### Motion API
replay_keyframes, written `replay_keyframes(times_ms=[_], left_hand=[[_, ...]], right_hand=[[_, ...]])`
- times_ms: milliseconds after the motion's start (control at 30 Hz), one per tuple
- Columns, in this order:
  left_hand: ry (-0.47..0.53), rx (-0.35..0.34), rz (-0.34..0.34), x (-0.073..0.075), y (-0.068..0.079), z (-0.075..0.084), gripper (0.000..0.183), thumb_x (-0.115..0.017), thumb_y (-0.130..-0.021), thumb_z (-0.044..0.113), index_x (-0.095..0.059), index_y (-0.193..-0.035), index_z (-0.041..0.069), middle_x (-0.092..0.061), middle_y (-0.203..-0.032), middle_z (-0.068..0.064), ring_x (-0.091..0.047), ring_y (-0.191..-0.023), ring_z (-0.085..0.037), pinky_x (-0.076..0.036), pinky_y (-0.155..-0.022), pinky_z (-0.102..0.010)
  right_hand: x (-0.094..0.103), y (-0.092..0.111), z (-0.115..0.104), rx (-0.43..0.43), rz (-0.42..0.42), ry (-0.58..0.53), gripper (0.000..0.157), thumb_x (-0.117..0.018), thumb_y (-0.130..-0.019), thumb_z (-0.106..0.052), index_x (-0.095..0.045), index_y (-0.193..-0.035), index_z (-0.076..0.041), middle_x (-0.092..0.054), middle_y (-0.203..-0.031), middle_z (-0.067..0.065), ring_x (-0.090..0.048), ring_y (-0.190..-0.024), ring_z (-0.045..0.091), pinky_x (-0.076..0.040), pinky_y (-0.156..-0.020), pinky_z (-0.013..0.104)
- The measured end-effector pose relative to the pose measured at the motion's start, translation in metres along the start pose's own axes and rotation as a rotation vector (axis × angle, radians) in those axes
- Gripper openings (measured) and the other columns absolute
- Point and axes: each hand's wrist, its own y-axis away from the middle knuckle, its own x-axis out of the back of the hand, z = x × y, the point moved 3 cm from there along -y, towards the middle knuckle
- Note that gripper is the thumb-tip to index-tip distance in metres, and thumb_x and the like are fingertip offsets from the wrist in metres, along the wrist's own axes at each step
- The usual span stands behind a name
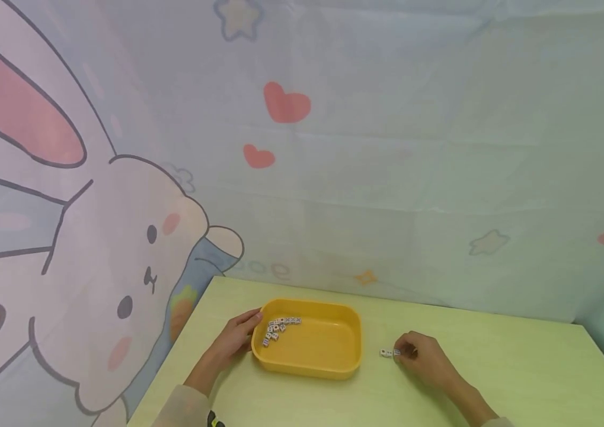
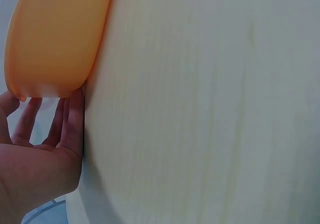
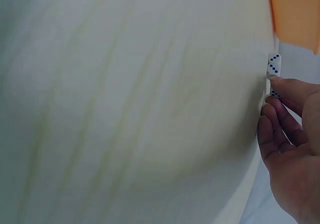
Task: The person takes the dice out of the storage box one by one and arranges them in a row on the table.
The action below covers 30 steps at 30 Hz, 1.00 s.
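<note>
My left hand (image 1: 236, 339) rests its fingertips on the outside of the left end of a yellow tray (image 1: 328, 373), with fairly straight fingers (image 2: 71, 121) along the wall and rim. Inside that tray, several small white dice (image 1: 275, 326) cluster at the upper left corner. Right of the tray, my right hand (image 1: 427, 359) pinches a white die (image 1: 396, 352) between thumb and fingers, low at the table. That die stands at the right end of a short row, with two more dice (image 1: 385, 353) beside it. Blue dots show on the dice (image 3: 274, 63) in the right wrist view.
The tray and the row of dice stand on a pale yellow-green table (image 1: 520, 367). Behind it hangs a cloth backdrop (image 1: 387, 148) with hearts, stars and a large cartoon rabbit (image 1: 136, 255) at the left. The table's back edge meets the cloth.
</note>
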Motion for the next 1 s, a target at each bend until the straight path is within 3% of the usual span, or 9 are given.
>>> replay_keyframes(times_ms=[367,533,700,833,1000], left_hand=[[-0.018,-0.003,-0.014,-0.003,-0.004,0.002,0.065,-0.061,-0.108,0.043,-0.049,-0.157,0.001,-0.059,-0.147,-0.023,-0.064,-0.118,-0.025,-0.059,-0.076,-0.029],[-0.024,-0.003,-0.006,-0.002,-0.004,0.003,0.068,-0.062,-0.107,0.045,-0.049,-0.157,0.0,-0.058,-0.148,-0.025,-0.065,-0.118,-0.025,-0.06,-0.077,-0.03],[-0.019,0.008,-0.008,-0.001,-0.003,0.003,0.067,-0.062,-0.108,0.044,-0.048,-0.158,0.001,-0.058,-0.149,-0.024,-0.064,-0.119,-0.025,-0.06,-0.078,-0.031],[-0.01,-0.003,0.003,0.002,-0.002,0.005,0.064,-0.061,-0.109,0.042,-0.049,-0.157,0.001,-0.059,-0.147,-0.023,-0.064,-0.119,-0.027,-0.059,-0.078,-0.031],[-0.008,-0.013,0.001,0.003,-0.001,0.006,0.064,-0.061,-0.108,0.041,-0.05,-0.155,-0.001,-0.059,-0.146,-0.024,-0.064,-0.122,-0.03,-0.06,-0.083,-0.035]], right_hand=[[-0.004,0.001,0.008,-0.031,0.027,0.004,0.015,-0.084,-0.088,-0.003,-0.075,-0.098,-0.01,-0.066,-0.091,-0.003,-0.061,-0.082,0.007,-0.057,-0.073,0.024],[-0.002,-0.002,0.011,-0.053,-0.027,-0.013,0.016,-0.084,-0.09,-0.01,-0.075,-0.103,-0.01,-0.065,-0.096,-0.002,-0.061,-0.087,0.011,-0.055,-0.076,0.025],[0.006,-0.007,0.004,-0.053,-0.085,-0.067,0.023,-0.083,-0.092,-0.009,-0.073,-0.112,-0.002,-0.067,-0.103,0.005,-0.063,-0.092,0.017,-0.057,-0.08,0.027],[0.014,-0.021,-0.009,-0.044,-0.019,-0.106,0.025,-0.079,-0.095,-0.009,-0.071,-0.117,0.002,-0.071,-0.108,0.011,-0.064,-0.095,0.018,-0.059,-0.081,0.028],[0.01,-0.043,-0.033,-0.041,0.097,-0.134,0.022,-0.079,-0.097,-0.012,-0.073,-0.116,-0.003,-0.072,-0.109,0.013,-0.066,-0.093,0.015,-0.059,-0.081,0.027]])
